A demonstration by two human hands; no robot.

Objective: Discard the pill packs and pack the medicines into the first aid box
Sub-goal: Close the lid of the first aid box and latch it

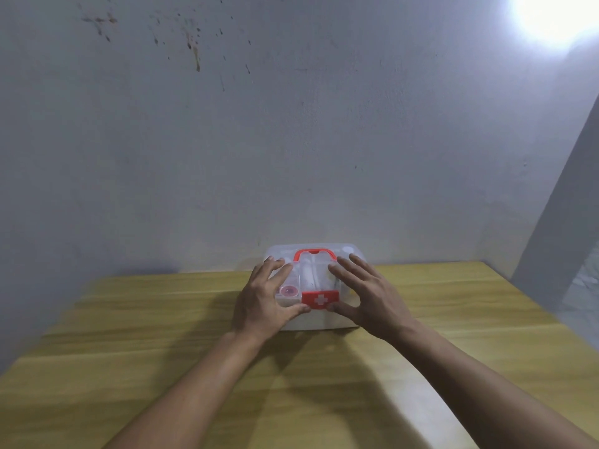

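A see-through first aid box (319, 254) sits on the yellow wooden desk (129, 319), at the far side, close to the grey wall (291, 140). Its lid is down. On top is a red handle (313, 253), lying flat. At the front is a red latch (320, 299) with a white cross on it.

Through the clear lid you can see some things inside. On the left there is a round pink thing (289, 290). In the middle there are some white things, but they are too blurry to name. On the right there is a bit of yellow, also blurry.

The left hand (269, 296) lies on the left side of the lid. Its fingers are spread out and straight, so its grip is loose and open. Its thumb touches the front of the box next to the latch.

The right hand (366, 296) lies on the right side of the lid in the same way. Its fingers are straight too, and its thumb touches the front by the latch.

A bright light (557, 14) shines at the top right.
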